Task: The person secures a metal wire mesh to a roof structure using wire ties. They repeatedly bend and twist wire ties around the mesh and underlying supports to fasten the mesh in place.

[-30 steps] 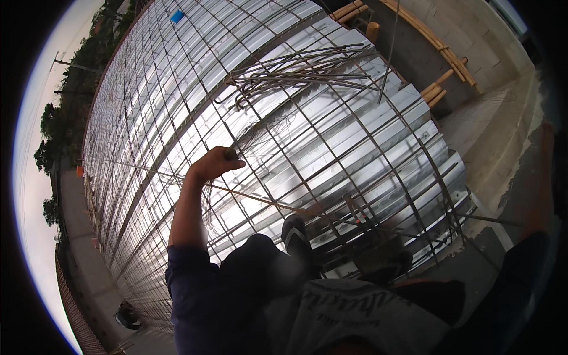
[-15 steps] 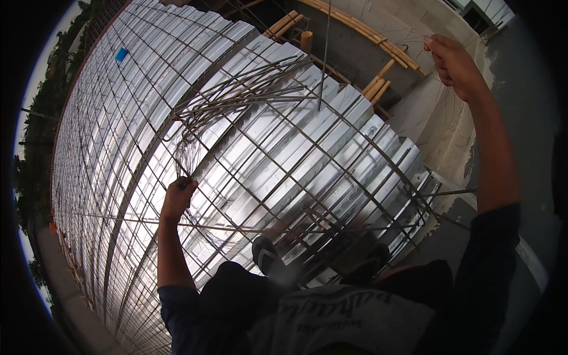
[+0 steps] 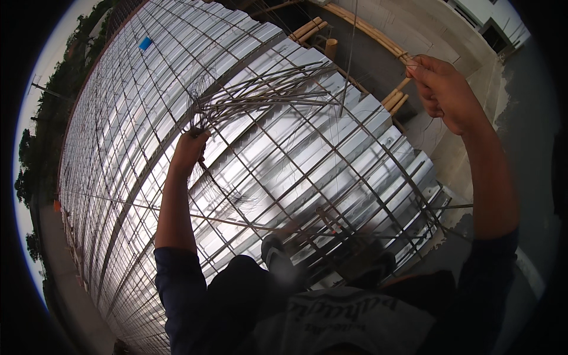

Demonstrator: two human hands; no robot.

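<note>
My left hand [image 3: 190, 149] is closed around a bundle of thin tie wire [image 3: 222, 190], whose loose ends fan out above and below the fist. It is over a steel bar mesh [image 3: 307, 176] that lies on shiny corrugated metal decking [image 3: 278, 139]. My right hand [image 3: 442, 92], raised at the far right, pinches a few thin wire strands between thumb and fingertips. Some strands trail from it; their far ends are too fine to follow. Just beyond my left hand, a loose pile of steel rods [image 3: 272, 94] rests across the mesh.
Bamboo poles [image 3: 370, 26] and a concrete block wall [image 3: 414, 26] stand past the decking's jagged edge. A thin upright rod [image 3: 350, 59] rises near that edge. My shoe [image 3: 275, 254] is among the bars. A small blue object [image 3: 145, 43] lies far left.
My left hand has moved farther forward with the wire bundle, up to the rod pile. My right hand has come lower and slightly left, still pinching the strands. The view has shifted a little.
</note>
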